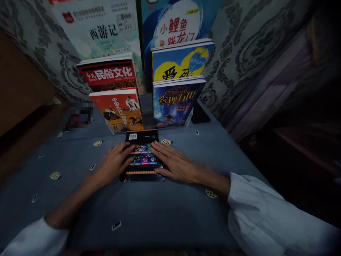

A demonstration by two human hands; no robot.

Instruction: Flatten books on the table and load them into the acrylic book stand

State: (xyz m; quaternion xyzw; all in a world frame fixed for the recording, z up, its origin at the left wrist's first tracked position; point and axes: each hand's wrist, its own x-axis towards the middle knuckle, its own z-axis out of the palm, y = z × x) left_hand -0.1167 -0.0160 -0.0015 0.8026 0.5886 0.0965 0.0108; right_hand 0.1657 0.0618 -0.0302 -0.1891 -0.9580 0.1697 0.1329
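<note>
A dark book (144, 137) lies flat with its back cover up, showing a barcode at the top and rows of small colourful pictures. My left hand (114, 161) rests on its left edge, fingers stretched out and slightly apart. On the right side of the cover lies my right hand (174, 163), its fingers spread and flat. Neither hand is wrapped round anything. Just beyond the book, a red and orange book (119, 112) stands upright at the left and a blue book (176, 103) at the right.
Behind them stand a red book (109, 74), a yellow and blue book (181, 60) and two large books (106, 21) against patterned fabric. A dark flat object (201, 115) lies at the right on the blue tablecloth (149, 213). A blurred patch covers something at the left.
</note>
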